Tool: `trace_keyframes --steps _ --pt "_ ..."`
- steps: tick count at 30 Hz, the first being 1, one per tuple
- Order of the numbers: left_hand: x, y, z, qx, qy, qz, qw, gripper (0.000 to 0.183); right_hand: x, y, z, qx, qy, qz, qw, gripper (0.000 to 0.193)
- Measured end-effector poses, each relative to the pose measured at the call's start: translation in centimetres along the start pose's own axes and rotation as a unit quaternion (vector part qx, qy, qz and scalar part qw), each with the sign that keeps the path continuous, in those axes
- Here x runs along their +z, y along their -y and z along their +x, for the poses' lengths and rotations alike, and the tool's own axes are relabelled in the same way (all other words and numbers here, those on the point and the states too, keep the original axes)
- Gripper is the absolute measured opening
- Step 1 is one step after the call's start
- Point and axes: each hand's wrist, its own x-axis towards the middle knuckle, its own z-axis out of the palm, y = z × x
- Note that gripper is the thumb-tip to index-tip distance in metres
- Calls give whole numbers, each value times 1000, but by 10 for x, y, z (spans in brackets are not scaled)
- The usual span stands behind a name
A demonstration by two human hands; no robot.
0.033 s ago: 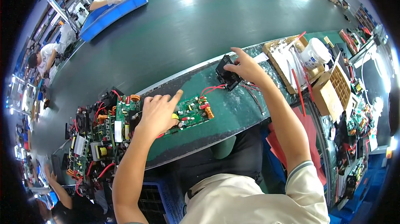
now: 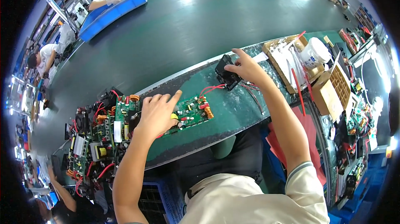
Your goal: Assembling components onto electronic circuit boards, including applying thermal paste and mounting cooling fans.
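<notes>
A green circuit board [image 2: 189, 113] with coils and a yellow part lies on the bench. My left hand [image 2: 157, 113] covers its left portion, fingers bent over the far edge and thumb beside the yellow part; its fingertips are partly hidden. Red wires [image 2: 212, 88] run from the board to a black slatted panel [image 2: 226, 73], which stands tilted on the bench. Gripping that panel's right side is my right hand [image 2: 246, 66], thumb on the face and index finger stretched out past the upper edge. The other fingers are hidden behind it.
Several board assemblies [image 2: 98, 136] crowd the bench's left end. On the right stand a cardboard tray [image 2: 273, 51], a white bucket [image 2: 315, 53] and a divided carton [image 2: 329, 99]. Beyond runs a wide green belt [image 2: 187, 28]; a person there handles a blue bin [image 2: 112, 15].
Neither of my hands has visibly moved, nor have the board and panel. At lower left, another person's arm has shifted slightly.
</notes>
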Motion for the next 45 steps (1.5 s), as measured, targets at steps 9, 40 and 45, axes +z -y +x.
trace_keyframes --steps 9,40,45 --pt "3 22 -12 3 -71 -126 989 67 0 -14 -20 35 79 142 986 26" --pt "49 -88 -61 4 -158 -548 822 24 -73 -40 -71 36 -147 34 988 15" --pt "57 -89 -44 1 -171 -592 787 24 -111 -18 -59 29 -184 399 898 14"
